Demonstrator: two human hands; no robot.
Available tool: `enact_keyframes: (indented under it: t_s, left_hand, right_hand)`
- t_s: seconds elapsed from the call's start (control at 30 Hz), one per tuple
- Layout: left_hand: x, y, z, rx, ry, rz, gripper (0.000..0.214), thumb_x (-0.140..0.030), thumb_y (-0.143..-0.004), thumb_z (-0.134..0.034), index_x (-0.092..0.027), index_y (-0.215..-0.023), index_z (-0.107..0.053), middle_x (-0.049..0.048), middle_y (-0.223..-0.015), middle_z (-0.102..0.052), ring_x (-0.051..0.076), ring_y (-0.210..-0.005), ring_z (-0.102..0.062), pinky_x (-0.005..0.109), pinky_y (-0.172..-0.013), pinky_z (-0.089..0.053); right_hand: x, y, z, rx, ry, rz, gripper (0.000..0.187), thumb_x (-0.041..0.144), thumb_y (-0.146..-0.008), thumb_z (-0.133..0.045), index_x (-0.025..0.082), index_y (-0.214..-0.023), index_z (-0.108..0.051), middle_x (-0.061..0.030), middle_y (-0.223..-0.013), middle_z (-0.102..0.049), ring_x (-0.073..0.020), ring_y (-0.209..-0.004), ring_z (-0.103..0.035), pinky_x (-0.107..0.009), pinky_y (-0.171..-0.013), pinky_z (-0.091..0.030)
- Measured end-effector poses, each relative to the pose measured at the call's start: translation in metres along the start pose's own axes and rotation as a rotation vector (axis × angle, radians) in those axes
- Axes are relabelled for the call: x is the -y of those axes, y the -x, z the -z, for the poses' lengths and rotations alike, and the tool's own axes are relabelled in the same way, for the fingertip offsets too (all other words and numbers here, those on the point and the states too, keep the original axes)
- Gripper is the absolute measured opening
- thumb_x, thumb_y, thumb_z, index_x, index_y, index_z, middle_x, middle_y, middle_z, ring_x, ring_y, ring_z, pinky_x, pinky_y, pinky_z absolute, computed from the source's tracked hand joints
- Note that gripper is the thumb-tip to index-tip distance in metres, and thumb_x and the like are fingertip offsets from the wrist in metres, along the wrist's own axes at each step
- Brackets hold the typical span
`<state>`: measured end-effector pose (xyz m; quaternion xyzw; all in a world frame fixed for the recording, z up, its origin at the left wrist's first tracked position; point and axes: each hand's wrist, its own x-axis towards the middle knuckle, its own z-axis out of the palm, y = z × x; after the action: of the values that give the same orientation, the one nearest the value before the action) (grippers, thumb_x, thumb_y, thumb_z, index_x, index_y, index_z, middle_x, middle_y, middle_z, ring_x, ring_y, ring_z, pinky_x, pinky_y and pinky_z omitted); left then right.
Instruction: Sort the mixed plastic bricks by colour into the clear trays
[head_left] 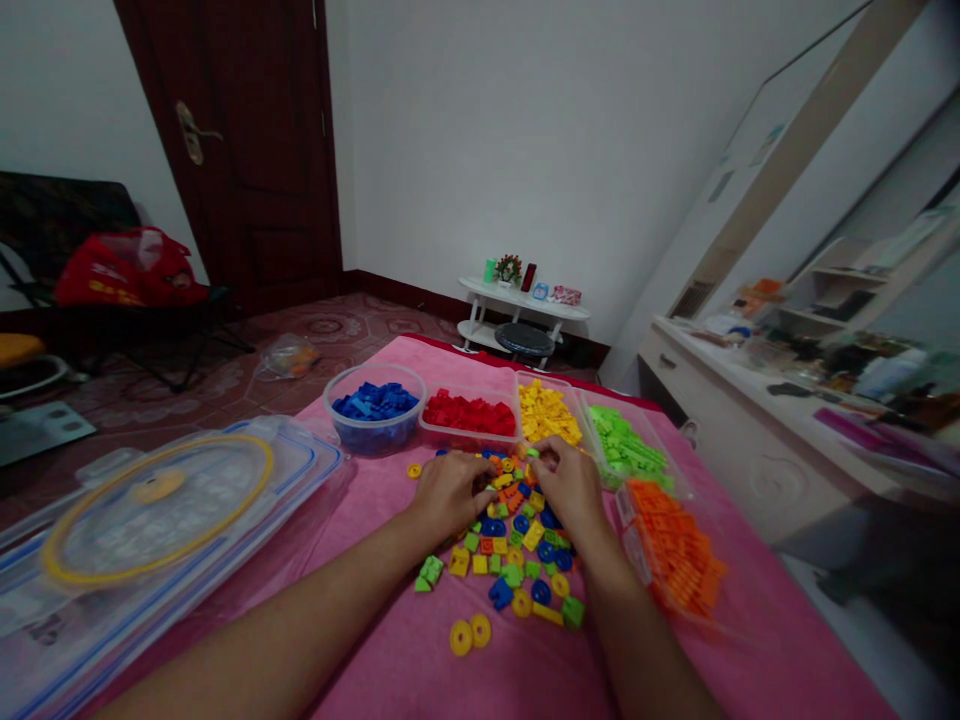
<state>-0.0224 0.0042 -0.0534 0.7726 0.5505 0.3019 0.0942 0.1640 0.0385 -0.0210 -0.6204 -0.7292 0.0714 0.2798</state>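
A mixed pile of toy building blocks [516, 540] in yellow, blue, green and orange, with several round wheel-like pieces, lies on a pink cloth [375, 640]. My left hand [450, 492] rests at the pile's left side, fingers curled down and thumb bent toward them; whatever is between them is hidden. On the far right side of the pile, my right hand [568, 485] pinches a small green block [532, 453] at its fingertips. Two yellow wheel pieces [471, 634] lie apart, nearer to me.
Around the pile stand clear containers of blue blocks [375, 402], red blocks [470, 413], yellow blocks [549, 412], green blocks [627, 443] and orange blocks [675, 550]. A large clear lidded box [300, 460] occupies the left. A cluttered dresser [720, 400] stands at right.
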Motion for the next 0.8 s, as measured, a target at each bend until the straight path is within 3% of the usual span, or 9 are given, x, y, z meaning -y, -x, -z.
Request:
enact_keyframes:
  t_s: [0.23,0.43,0.67,0.8]
  left_hand:
    - [-0.001,-0.001,0.001,0.057,0.030,-0.008,0.025,-0.037,-0.068,-0.072,-0.026,-0.090,-0.068,-0.0001,-0.079,-0.069,0.018,-0.074,-0.061,0.024,-0.060,-0.034]
    - [0.000,-0.001,-0.006,0.017,0.069,-0.051,0.022,-0.024,-0.070,-0.069,-0.026,-0.091,-0.069,0.0002,-0.080,-0.070,0.017,-0.072,-0.061,0.024,-0.059,-0.035]
    - [0.005,-0.005,-0.012,-0.264,0.526,0.024,0.016,-0.021,-0.075,-0.064,-0.020,-0.090,-0.069,0.0013,-0.080,-0.070,0.012,-0.066,-0.061,0.022,-0.063,-0.046]
    - [0.002,-0.007,-0.011,-0.301,0.807,0.120,0.018,-0.026,-0.073,-0.068,-0.017,-0.088,-0.067,0.0036,-0.082,-0.069,0.014,-0.070,-0.063,0.023,-0.063,-0.049]
  right_hand:
    - [-0.003,0.000,-0.021,0.071,0.003,0.024,0.012,0.018,-0.064,-0.063,0.023,-0.073,-0.067,-0.0011,-0.072,-0.068,-0.0181,-0.073,-0.060,-0.025,-0.061,-0.032]
    - [-0.007,-0.001,-0.019,0.056,-0.192,-0.037,0.011,0.016,-0.061,-0.060,0.021,-0.070,-0.065,-0.0015,-0.068,-0.066,-0.0177,-0.069,-0.060,-0.025,-0.062,-0.037]
    - [-0.004,-0.002,-0.006,0.108,-0.632,-0.110,0.021,0.033,-0.062,-0.062,0.018,-0.076,-0.058,-0.0021,-0.069,-0.065,-0.0158,-0.061,-0.062,-0.025,-0.056,-0.048]
    - [0.011,0.008,-0.004,0.235,-0.776,-0.146,0.022,0.031,-0.062,-0.064,0.017,-0.077,-0.056,0.0007,-0.061,-0.062,-0.0140,-0.052,-0.060,-0.021,-0.043,-0.044]
